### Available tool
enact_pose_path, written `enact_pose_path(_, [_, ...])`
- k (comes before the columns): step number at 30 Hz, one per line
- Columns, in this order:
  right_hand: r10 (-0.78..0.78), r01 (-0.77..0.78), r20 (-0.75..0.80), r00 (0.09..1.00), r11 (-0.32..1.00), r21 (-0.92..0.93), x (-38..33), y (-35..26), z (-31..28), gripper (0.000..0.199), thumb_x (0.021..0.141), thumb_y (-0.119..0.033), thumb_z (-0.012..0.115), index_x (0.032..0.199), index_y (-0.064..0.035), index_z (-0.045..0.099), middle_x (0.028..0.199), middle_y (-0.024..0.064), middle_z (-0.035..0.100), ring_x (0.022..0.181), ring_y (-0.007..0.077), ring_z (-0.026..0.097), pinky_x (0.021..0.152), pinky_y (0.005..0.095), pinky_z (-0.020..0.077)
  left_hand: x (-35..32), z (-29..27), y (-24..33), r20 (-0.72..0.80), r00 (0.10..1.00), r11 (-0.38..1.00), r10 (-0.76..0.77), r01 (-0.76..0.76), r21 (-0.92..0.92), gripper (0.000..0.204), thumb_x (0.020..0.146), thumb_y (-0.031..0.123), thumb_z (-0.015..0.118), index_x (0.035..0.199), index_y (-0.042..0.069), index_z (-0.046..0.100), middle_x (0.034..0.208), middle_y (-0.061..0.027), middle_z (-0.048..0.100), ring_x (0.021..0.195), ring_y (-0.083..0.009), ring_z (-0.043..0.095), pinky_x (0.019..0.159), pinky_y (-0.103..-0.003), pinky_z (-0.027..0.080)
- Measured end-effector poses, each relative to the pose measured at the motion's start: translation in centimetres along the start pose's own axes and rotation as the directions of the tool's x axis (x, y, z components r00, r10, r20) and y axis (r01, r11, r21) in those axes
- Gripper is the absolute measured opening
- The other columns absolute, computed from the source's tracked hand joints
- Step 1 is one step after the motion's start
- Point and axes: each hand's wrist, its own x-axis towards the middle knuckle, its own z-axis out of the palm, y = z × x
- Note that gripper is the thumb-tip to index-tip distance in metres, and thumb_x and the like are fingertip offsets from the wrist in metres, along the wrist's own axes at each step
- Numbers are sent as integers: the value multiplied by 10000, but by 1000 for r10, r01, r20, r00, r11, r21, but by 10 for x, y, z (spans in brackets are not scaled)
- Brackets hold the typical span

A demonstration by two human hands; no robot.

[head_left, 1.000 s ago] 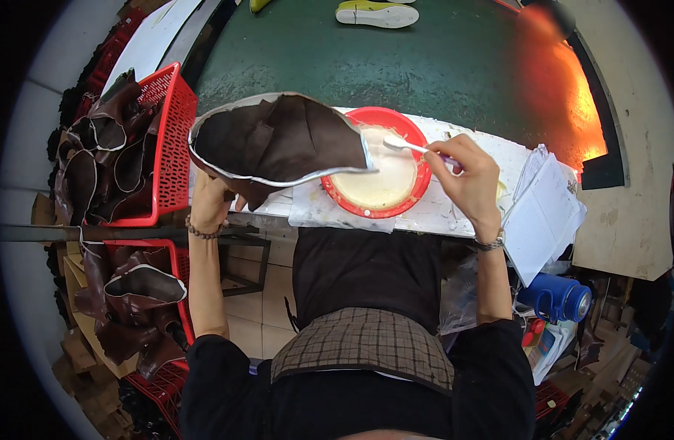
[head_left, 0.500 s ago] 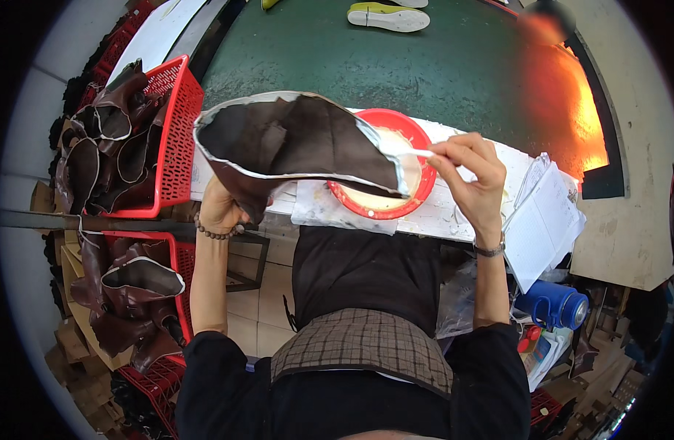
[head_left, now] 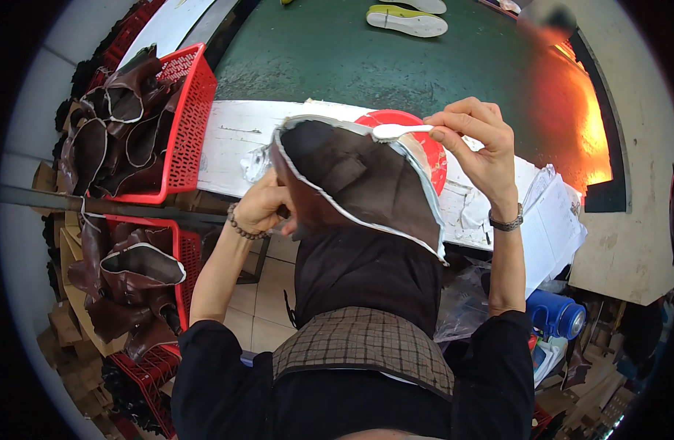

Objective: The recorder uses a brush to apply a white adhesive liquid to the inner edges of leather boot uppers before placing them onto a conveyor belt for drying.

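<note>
A dark brown leather shoe upper hangs tilted in front of me, its wide opening and dark lining facing up and a whitish band along its edge. My left hand is closed on the left, narrower part of it, with some fingers hidden behind the leather. Between the fingertips of my right hand is the thin handle of a small white brush. Its head rests at the upper's far edge. Behind the upper, partly hidden, stands a red bowl with cream-coloured paste in it.
Red baskets at the left hold several brown uppers. Yellow-green shoes with white soles lie on the green surface beyond the white board. Papers and a blue flask are at the right. Another person is at the far right.
My left hand has moved right and turned the upper, so its pointed end now comes down nearer me. The brush has shifted from the right end to the far edge.
</note>
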Motion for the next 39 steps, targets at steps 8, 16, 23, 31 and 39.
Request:
enact_pose_path(8, [-158,144,155,975,985,96,40,1,14,117,853,-224,820,931,-139,809,872,-27,692,782,129,606,833,313,355,7,19,-1,122,978,982,-167,154,110,538,684,-170,507,1217,-96,509,759,-183,640,454,-269,611,341,-338,467])
enact_pose_path(16, [-136,132,67,988,989,64,24,13,13,143,806,-131,837,947,-121,815,911,-6,709,879,161,622,889,318,411,-2,-18,-5,34,993,979,109,-101,-175,462,878,-3,573,1316,-129,493,816,-298,699,424,-231,626,305,-268,447])
enact_pose_path(23, [136,-132,-47,990,989,67,-30,14,17,162,797,-135,858,948,-102,811,879,-5,705,823,135,632,878,315,399,1,-40,-2,-106,929,909,354,-369,-194,453,815,32,550,1220,-171,555,820,-299,664,453,-193,589,331,-220,406])
enact_pose_path(31, [521,-442,-149,841,819,366,-52,29,23,143,966,-89,710,1040,21,762,911,38,699,798,79,580,712,237,438,4,-38,10,-40,975,843,217,-208,-497,613,846,2,474,1439,-143,422,1405,-280,569,1174,-353,672,656,-277,635])
enact_pose_path(39, [559,-512,-276,782,828,228,-144,68,43,113,952,-26,667,853,28,663,830,42,637,765,111,576,705,259,461,52,-50,34,72,954,613,290,-128,-779,653,940,43,455,1541,-116,255,1583,-268,368,1430,-412,440,938,-410,638])
